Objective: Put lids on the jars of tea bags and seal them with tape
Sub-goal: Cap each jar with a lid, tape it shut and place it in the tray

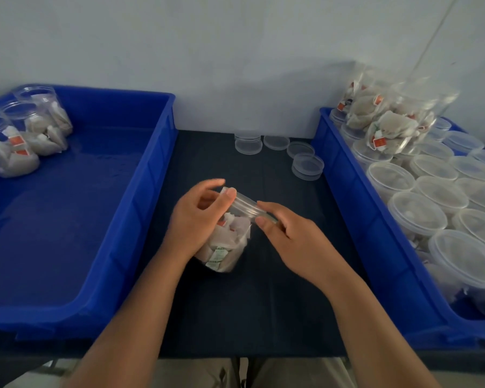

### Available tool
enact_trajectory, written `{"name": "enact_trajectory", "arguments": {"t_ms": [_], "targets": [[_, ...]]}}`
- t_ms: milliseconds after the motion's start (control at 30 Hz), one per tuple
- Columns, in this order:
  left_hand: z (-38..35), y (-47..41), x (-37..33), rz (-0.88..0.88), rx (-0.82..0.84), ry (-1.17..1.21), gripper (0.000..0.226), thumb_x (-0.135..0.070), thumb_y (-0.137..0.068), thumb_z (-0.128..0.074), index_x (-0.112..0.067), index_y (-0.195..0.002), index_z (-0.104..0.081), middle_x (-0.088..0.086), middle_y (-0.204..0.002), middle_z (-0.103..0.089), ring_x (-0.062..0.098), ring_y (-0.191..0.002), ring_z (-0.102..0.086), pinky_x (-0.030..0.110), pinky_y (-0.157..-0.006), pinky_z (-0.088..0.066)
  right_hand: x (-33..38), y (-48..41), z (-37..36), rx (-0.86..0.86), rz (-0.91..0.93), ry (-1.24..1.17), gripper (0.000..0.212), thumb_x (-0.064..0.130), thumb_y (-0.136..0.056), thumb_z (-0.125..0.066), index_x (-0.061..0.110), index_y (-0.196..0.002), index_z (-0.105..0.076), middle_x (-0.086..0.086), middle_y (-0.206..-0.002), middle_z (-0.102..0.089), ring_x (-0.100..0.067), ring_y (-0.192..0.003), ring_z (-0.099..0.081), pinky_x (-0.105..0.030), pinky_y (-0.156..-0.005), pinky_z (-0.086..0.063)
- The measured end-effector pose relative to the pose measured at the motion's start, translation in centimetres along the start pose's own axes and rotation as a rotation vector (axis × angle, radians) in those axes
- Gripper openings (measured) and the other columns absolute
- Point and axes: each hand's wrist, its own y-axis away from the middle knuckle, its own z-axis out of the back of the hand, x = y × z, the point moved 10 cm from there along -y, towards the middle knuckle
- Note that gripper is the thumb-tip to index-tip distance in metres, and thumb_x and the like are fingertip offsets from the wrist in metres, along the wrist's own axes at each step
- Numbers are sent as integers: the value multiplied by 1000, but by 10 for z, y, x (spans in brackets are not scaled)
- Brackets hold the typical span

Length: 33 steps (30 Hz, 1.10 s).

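Clear plastic jar [227, 247] of tea bags, tilted, its base on the dark counter [263, 303], sits between the two grips. Left grip [196, 219]: fingers curled round the jar's upper body, thumb tip up at the mouth. Right grip [289, 233]: forefinger and thumb pinch the edge of the clear lid [247, 207], which sits at the jar mouth. Whether the lid is fully seated cannot be told.

Beyond both grips, toward the wall, loose lids [276, 142] lie on the counter, some stacked. Left of the left grip is a blue bin [163, 163] with three open jars [25, 135] of tea bags in its far corner. Right of the right grip is a second blue bin [336, 163] packed with lidded jars [431, 197]. One more jar [389, 119] lies tilted on top of these.
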Motion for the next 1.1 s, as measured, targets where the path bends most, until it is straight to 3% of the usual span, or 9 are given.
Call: {"name": "enact_trajectory", "arguments": {"t_ms": [100,233,400,500,633,800,867,1000,1100], "targets": [[-1,14,-9,-35,-96,-211,62,-87,-89,-45,-50,-136,-56,-39,-104,-65,-14,-95,-65,10,-69,-47,10,8,3,-65,5,67,51,65,-105,-38,45,-151,-46,22,-89,-65,8,-77,-61,-16,-61,-41],[-18,24,-7,32,-115,-337,108,-111,-62,-29,-47,-149,-32,-31,-123,-49,-5,-108,-54,21,-76,-40,27,13,1,-94,60,161,43,57,-108,-36,41,-147,-47,15,-83,-65,-2,-71,-62,-19,-58,-42],[-10,19,-4,47,-172,-352,93,-110,-58,-38,-58,-135,-43,-30,-111,-61,-6,-101,-60,22,-75,-45,11,8,-2,32,28,19,53,70,-101,-40,52,-150,-32,13,-88,-69,2,-78,-66,-23,-64,-51],[0,8,3,73,-161,-200,88,-104,-63,-50,-51,-133,-56,-31,-105,-70,-11,-96,-66,24,-82,-52,3,8,-4,120,50,12,59,70,-100,-42,56,-154,-24,8,-88,-68,-3,-79,-67,-25,-65,-56],[6,-9,4,80,0,-46,42,-82,-80,-51,-57,-108,-71,-35,-102,-71,-12,-95,-68,16,-79,-52,1,4,-4,117,90,12,57,66,-103,-39,53,-156,-26,14,-96,-65,-4,-83,-66,-22,-69,-56],[-9,-8,16,111,233,205,62,-77,-91,-52,-32,-130,-69,-8,-120,-77,10,-114,-72,21,-86,-58,0,-7,-3,110,108,-3,58,65,-102,-42,60,-156,-22,4,-86,-66,-11,-79,-65,-28,-72,-57],[-12,-8,17,131,288,246,64,-74,-91,-49,-28,-130,-71,-1,-120,-77,15,-114,-72,18,-84,-57,3,-9,-5,102,132,-8,55,66,-102,-41,65,-154,-23,12,-89,-67,-5,-81,-65,-22,-70,-54],[-25,-4,20,196,402,280,69,-75,-92,-43,-25,-132,-70,2,-123,-77,16,-114,-73,19,-82,-57,13,-9,-5,74,185,-21,46,58,-106,-42,61,-151,-33,53,-90,-55,22,-88,-58,0,-72,-42],[-25,-3,13,145,357,219,69,-70,-93,-38,-25,-138,-65,-6,-120,-77,10,-112,-72,18,-82,-57,14,-4,-3,28,173,-18,45,55,-107,-43,55,-152,-39,56,-87,-52,25,-85,-56,2,-72,-39]]}}
